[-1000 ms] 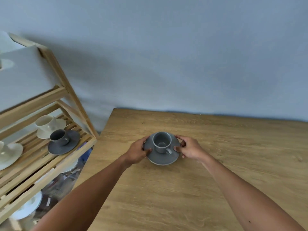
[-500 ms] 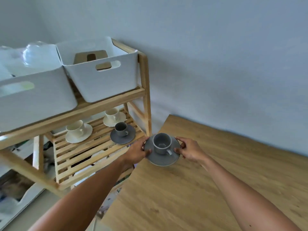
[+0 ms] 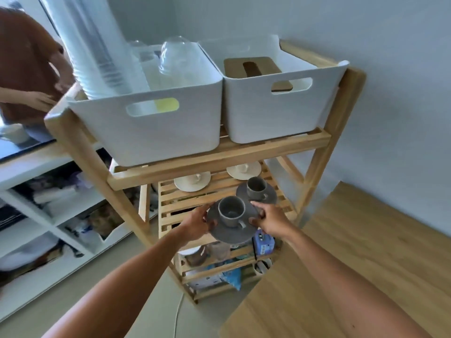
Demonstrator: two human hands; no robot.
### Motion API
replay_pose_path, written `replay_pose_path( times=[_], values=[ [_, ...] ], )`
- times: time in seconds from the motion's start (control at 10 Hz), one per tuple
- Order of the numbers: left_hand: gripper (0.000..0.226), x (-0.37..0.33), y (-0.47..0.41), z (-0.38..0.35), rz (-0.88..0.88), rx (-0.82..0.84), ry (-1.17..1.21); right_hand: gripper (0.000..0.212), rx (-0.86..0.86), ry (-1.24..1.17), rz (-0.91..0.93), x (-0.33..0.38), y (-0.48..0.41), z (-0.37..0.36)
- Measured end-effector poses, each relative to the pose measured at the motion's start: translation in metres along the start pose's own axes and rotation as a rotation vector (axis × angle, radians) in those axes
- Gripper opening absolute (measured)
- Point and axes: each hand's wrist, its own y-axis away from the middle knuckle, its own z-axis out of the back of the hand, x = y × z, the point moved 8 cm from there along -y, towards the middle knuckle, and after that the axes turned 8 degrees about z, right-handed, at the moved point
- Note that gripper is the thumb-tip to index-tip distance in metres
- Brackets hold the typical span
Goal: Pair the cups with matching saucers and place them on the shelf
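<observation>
The grey cup (image 3: 231, 211) sits upright on the grey saucer (image 3: 231, 231), held in the air at the front edge of the slatted middle shelf (image 3: 185, 198); the left hand (image 3: 196, 224) and right hand (image 3: 269, 219) each clamp the saucer's rim on opposite sides; a second grey cup-and-saucer pair (image 3: 256, 190) rests on the shelf just behind; two cream pairs (image 3: 192, 181) stand further back.

L hand (image 3: 195, 224) & R hand (image 3: 269, 219) outstretched, fingers seemingly clamped.
</observation>
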Motion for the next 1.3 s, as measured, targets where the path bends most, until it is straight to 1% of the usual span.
replay_pose_path(
  times=[0.2,0.3,0.5,0.6,0.8,1.1,1.2,1.3],
  values=[
    [0.059,0.053,-0.032,0.038,0.104,-0.079,-0.035,0.063,0.085,0.033,0.031,0.011,-0.058,-0.051],
    [0.061,0.069,-0.049,0.048,0.112,-0.119,-0.080,0.065,0.104,0.044,0.022,0.009,-0.084,-0.066],
    [0.060,0.084,-0.076,0.060,0.118,-0.205,-0.158,0.061,0.115,0.109,0.055,0.005,-0.121,-0.084],
    [0.061,0.088,-0.085,0.060,0.120,-0.215,-0.169,0.057,0.107,0.153,0.061,0.001,-0.135,-0.086],
    [0.061,0.094,-0.094,0.057,0.129,-0.216,-0.195,0.057,0.120,0.191,0.055,0.000,-0.143,-0.088],
    [0.063,0.098,-0.104,0.059,0.130,-0.237,-0.214,0.047,0.033,0.185,0.064,0.001,-0.149,-0.087],
    [0.059,0.089,-0.096,0.058,0.093,-0.240,-0.229,0.044,0.027,0.183,0.064,0.002,-0.143,-0.086],
    [0.056,0.091,-0.087,0.062,0.146,-0.288,-0.146,0.047,0.022,0.147,0.061,0.003,-0.139,-0.085]
  ],
)
